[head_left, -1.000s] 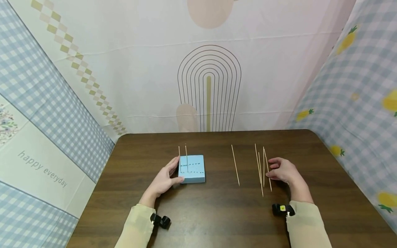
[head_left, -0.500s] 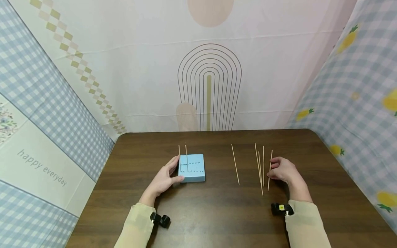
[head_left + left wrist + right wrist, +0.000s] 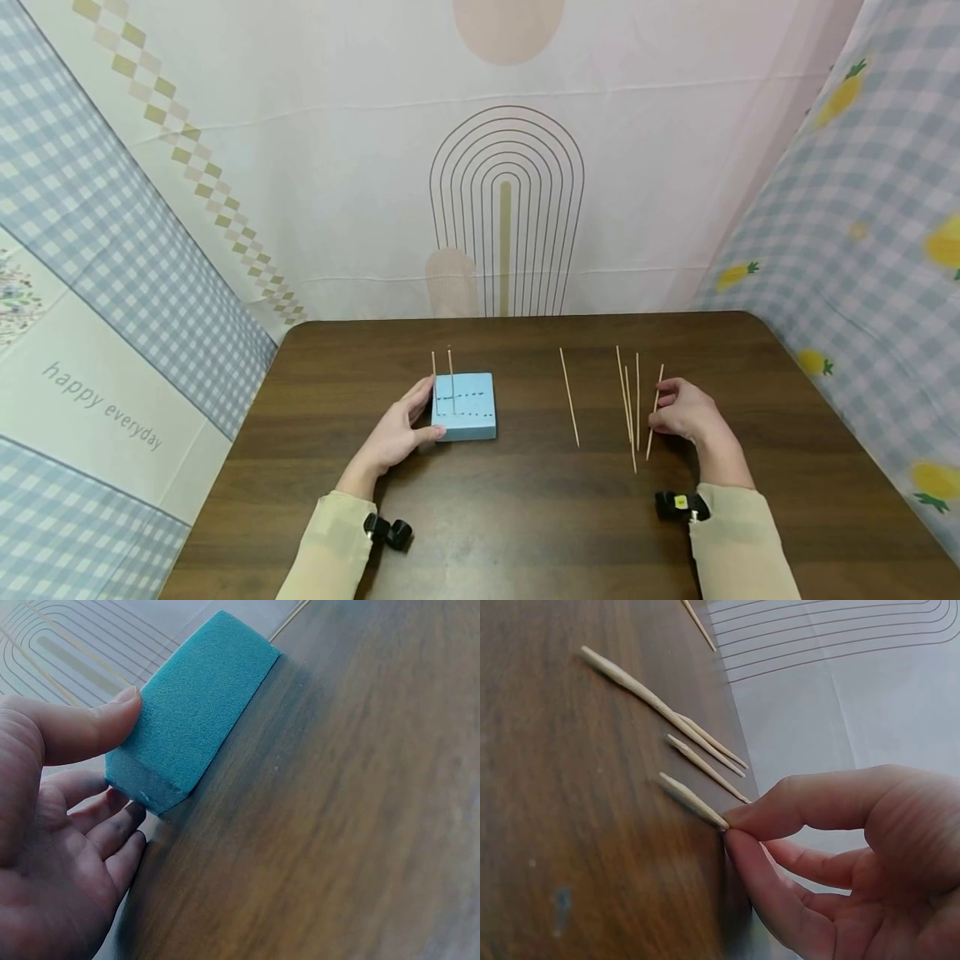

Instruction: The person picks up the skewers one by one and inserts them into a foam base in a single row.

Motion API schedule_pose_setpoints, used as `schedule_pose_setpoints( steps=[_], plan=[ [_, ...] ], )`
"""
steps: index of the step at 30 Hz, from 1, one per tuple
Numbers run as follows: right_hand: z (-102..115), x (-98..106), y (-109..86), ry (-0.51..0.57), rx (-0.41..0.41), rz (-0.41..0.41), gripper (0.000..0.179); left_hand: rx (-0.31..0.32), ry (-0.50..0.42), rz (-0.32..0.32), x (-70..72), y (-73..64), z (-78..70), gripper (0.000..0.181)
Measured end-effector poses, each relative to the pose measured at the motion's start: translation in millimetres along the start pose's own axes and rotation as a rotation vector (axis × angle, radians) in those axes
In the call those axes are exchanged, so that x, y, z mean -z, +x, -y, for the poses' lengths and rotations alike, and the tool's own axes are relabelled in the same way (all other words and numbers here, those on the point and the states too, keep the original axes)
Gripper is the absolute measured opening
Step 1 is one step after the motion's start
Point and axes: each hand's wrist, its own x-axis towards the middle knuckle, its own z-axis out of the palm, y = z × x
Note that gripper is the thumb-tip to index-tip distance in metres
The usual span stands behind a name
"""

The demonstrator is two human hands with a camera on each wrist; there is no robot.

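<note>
A light blue foam block [image 3: 474, 425] with rows of small holes lies on the table, left of centre. Two thin bamboo skewers [image 3: 452, 379] stand upright at its left side. My left hand [image 3: 392, 435] holds the block's near left corner, thumb on the near face and fingers along the left side; the left wrist view shows the thumb on the foam [image 3: 195, 705]. At the right, my right hand [image 3: 686, 414] pinches a bamboo skewer [image 3: 692, 801] between thumb and index finger. That skewer is low over the table, tilted slightly, its far end leaning right.
Left of my right hand, several loose skewers [image 3: 637, 392] lie close together on the brown wooden table [image 3: 517, 500]. One more skewer [image 3: 568, 396] lies apart, between them and the block. A white patterned cloth [image 3: 360, 208] hangs behind the table's far edge.
The skewer at my right hand has swung from leaning left to leaning right, away from the loose ones, and moved slightly right. My left hand and the block have stayed in place.
</note>
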Motion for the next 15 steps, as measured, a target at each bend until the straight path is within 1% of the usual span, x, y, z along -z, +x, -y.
schedule_pose_setpoints(
  steps=[6, 15],
  plan=[
    [-0.6, 2.8, -1.0, 0.049, -0.009, 0.028, 0.082, -0.008, 0.001, -0.004, -0.2, 0.8, 0.3, 0.09],
    [-7.1, 10.4, -0.1, 0.146, 0.01, 0.087, 0.086, 0.001, 0.001, -0.009, 0.0, -0.8, -0.6, 0.09]
  ],
)
